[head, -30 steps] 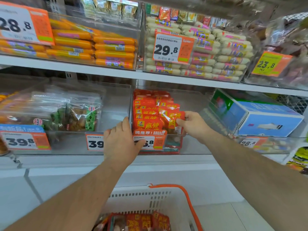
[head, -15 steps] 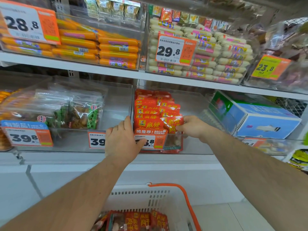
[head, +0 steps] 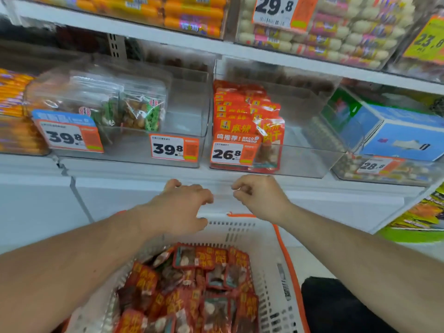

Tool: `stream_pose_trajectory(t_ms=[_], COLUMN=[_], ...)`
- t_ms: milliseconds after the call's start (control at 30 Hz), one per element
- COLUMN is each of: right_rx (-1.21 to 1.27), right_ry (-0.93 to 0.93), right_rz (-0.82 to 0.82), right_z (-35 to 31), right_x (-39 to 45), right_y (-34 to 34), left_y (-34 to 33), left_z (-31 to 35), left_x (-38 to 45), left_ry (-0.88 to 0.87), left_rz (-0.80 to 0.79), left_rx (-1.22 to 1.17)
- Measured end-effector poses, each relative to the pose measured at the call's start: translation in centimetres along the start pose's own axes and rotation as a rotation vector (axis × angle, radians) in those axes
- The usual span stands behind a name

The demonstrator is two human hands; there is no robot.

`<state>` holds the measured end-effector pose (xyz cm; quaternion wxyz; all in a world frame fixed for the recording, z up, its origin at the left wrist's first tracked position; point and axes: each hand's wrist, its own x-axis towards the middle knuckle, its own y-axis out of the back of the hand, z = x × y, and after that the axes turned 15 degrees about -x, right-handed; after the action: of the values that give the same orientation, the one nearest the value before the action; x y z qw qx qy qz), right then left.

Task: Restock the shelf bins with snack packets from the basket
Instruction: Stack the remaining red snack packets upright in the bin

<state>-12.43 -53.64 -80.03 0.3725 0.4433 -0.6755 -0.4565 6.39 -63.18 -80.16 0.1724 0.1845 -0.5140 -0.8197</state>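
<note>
A clear shelf bin (head: 310,162) with a 26.8 price tag holds a stack of red-orange snack packets (head: 236,111); one packet (head: 271,140) stands upright at its front right. Below, a white basket (head: 242,230) with an orange handle is full of several red snack packets (head: 192,289). My left hand (head: 179,210) hovers above the basket's far rim, fingers loosely curled, holding nothing. My right hand (head: 260,197) hangs beside it below the shelf edge, fingers curled in and empty.
A neighbouring clear bin (head: 182,131) on the left holds bagged snacks (head: 141,109) and two 39.8 tags. A blue box (head: 394,133) lies in the bin to the right. The upper shelf (head: 168,37) carries sausage packs. A dark shape (head: 336,306) sits right of the basket.
Both hands have left the bin and dropped down over the basket. The right hand let go of the packet, which now stands in the bin's front. The view tilted downward.
</note>
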Motion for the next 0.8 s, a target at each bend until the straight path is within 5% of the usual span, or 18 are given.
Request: stream_pose_trajectory(t_ms=[133,433,500,667,800], right_rx=[-0.092,-0.24,-0.103,0.808,1.286], right_ry=[0.043,0.051,-0.16,-1.165,-1.483], right_rz=[-0.34,-0.88,-0.857,-0.753,-0.611], right_z=[-0.3,-1.0,-0.8,-1.2,-1.3], right_x=[-0.5,-2.0,-2.1,-3.1,-3.2], right_y=[-5.1,-15.1,-17.3,-23.1,-26.8], left_y=[-1.6,-4.2,-4.2,-4.4,-4.5], left_z=[-1.9,-4.2,-4.4,-4.5,-4.3], left_x=[-1.6,-1.6,-1.3,-0.4,0.0], left_ry=[0.09,0.197,0.209,0.236,0.231], left_rz=[-0.241,-0.427,-0.432,-0.45,-0.465], left_rx=[-0.012,-0.064,-0.074,-0.122,-0.154])
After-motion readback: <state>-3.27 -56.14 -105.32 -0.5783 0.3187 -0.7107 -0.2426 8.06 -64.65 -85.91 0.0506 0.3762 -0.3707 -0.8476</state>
